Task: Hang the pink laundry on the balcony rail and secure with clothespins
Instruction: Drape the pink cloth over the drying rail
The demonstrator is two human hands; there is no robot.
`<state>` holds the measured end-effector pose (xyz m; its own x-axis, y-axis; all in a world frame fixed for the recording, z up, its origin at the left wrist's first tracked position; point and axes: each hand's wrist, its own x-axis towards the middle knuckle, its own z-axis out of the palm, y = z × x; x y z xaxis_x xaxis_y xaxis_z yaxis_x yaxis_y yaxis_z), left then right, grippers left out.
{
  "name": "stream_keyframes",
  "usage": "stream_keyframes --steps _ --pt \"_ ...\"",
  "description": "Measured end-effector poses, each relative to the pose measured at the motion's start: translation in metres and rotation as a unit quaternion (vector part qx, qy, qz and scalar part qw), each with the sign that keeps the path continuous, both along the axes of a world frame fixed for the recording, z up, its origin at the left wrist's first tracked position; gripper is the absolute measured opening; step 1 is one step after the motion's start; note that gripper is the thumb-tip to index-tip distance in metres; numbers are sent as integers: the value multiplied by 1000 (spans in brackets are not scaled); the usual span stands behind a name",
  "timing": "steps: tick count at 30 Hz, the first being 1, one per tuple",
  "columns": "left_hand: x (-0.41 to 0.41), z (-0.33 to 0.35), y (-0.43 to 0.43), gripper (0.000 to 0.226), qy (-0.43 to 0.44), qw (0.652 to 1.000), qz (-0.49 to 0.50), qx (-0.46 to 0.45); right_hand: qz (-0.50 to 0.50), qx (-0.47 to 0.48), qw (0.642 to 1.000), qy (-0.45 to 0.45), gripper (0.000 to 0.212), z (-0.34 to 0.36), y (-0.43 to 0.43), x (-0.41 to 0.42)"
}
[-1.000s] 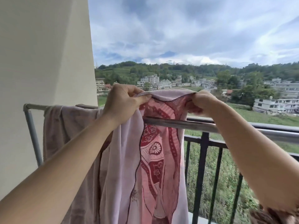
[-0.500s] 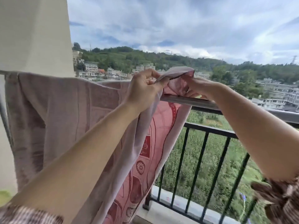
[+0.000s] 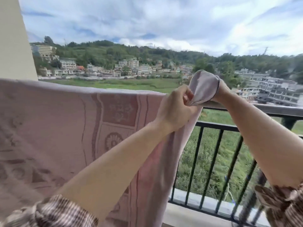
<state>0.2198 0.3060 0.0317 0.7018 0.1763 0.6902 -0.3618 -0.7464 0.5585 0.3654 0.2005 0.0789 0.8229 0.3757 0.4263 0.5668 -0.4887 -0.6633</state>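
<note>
A large pink patterned cloth [image 3: 68, 128] hangs spread over the balcony rail [image 3: 268, 110], covering its left stretch. My left hand [image 3: 175, 108] pinches the cloth's right edge just below the rail top. My right hand [image 3: 221, 92] is mostly hidden under a lifted fold of the same cloth [image 3: 203, 86], which drapes over it above the rail. No clothespin shows anywhere in view.
Black vertical bars [image 3: 213, 161] run below the rail on the right, above a pale concrete ledge [image 3: 196, 208]. A cream wall [image 3: 11, 38] stands at the far left. Beyond are fields, houses and hills.
The view has swung left and closer. The cloth now lies spread wider along the rail, and both hands have shifted right along it with the edge fold raised over my right hand.
</note>
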Motion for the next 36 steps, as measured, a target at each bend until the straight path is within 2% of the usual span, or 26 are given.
stream_keyframes --steps 2,3,5,7,11,15,17,20,22,24,28,33,36 --pt "7 -20 -5 22 38 993 65 92 -68 -144 984 -74 7 -14 -19 8" --pt "11 -28 -7 22 62 986 92 128 -83 -171 979 -77 7 -20 -26 9" --pt "18 -42 -11 19 109 972 127 163 -99 -153 979 -93 13 -27 -32 6" --pt "26 -49 -20 15 118 966 147 179 -112 -124 980 -108 14 -29 -37 5" --pt "42 -49 -31 23 69 967 176 172 -98 -105 979 -142 17 -32 -45 5" --pt "47 -44 -48 19 5 983 167 79 -112 -112 972 -174 16 -33 -72 20" --pt "45 -39 -62 20 -28 977 186 104 -107 -129 967 -193 21 -31 -88 31" --pt "47 -34 -104 24 -68 953 204 214 -84 -142 962 -218 19 -27 -113 47" --pt "57 -36 -138 26 -62 958 192 205 -59 -115 970 -205 21 -25 -134 58" --pt "71 -43 -168 29 -38 972 184 142 -28 -81 981 -177 21 -23 -161 69" --pt "88 -47 -218 30 -12 984 172 54 18 -45 996 -75 18 -13 -210 86" --pt "106 -24 -276 28 -50 986 149 59 39 83 992 90 11 8 -249 116" --pt "124 -30 -307 28 -43 988 133 66 37 96 986 131 24 8 -288 123"
